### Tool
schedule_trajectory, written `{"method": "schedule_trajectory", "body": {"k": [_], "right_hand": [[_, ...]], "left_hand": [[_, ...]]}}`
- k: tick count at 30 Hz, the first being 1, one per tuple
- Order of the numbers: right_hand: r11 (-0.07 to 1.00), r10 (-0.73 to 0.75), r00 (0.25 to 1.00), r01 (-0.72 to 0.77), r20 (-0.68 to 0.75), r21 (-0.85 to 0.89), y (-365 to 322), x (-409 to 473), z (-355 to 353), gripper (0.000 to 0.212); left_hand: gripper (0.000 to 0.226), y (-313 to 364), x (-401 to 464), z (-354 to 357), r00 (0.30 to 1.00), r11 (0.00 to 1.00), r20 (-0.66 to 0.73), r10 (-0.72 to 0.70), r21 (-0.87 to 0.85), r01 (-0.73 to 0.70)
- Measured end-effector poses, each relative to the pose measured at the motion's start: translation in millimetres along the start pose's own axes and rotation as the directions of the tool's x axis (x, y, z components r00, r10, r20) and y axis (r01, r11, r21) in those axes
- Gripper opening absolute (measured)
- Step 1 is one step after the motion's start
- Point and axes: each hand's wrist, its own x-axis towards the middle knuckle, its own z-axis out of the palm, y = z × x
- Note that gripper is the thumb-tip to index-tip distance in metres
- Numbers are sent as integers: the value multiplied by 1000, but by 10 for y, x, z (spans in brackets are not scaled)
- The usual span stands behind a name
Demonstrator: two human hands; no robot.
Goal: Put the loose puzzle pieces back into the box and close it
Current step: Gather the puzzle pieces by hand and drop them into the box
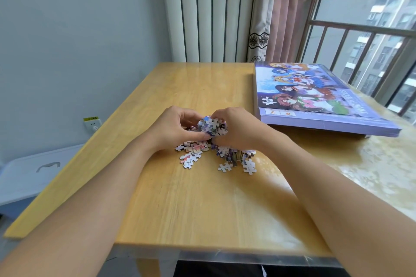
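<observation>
A heap of loose puzzle pieces (211, 128) lies on the wooden table (198, 198) near its middle. My left hand (177, 128) and my right hand (238, 130) cup the heap from either side, fingers curled around a bunch of pieces held between them. More pieces (191, 158) lie scattered flat just in front of my hands. The purple puzzle box (315, 94), with a cartoon picture on its lid, lies at the right of the table, its lid resting on top.
A white radiator (209, 11) and a curtain (276, 22) stand behind the table. A barred window (371, 51) runs along the right. A white plastic bin (33, 175) sits on the floor at the left, below a wall socket (92, 123).
</observation>
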Motion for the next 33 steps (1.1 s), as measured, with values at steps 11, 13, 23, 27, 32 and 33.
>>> {"method": "schedule_trajectory", "body": {"k": [11, 13, 23, 27, 32, 33], "right_hand": [[976, 64, 994, -43, -92, 213, 20, 55, 28, 26], [950, 100, 992, -72, -78, 303, 33, 54, 23, 27], [673, 203, 952, -304, 227, 674, 121, 84, -11, 64], [660, 193, 963, -270, 190, 701, 96, 100, 39, 58], [616, 198, 962, -271, 187, 740, 137, 155, 100, 57], [605, 199, 960, -280, 200, 745, 143, 162, 107, 63]], "left_hand": [[19, -13, 48, 49, 998, 995, -53, 18, -101, -23], [15, -15, 54, 63, 998, 992, -67, 9, -122, -17], [30, -75, 105, 96, 990, 992, -135, -32, -125, 15], [39, -39, 111, 132, 983, 987, -176, -46, -157, 18], [27, -33, 135, 154, 977, 979, -204, -53, -203, 11], [29, -34, 138, 159, 975, 980, -214, -58, -199, 15]]}}
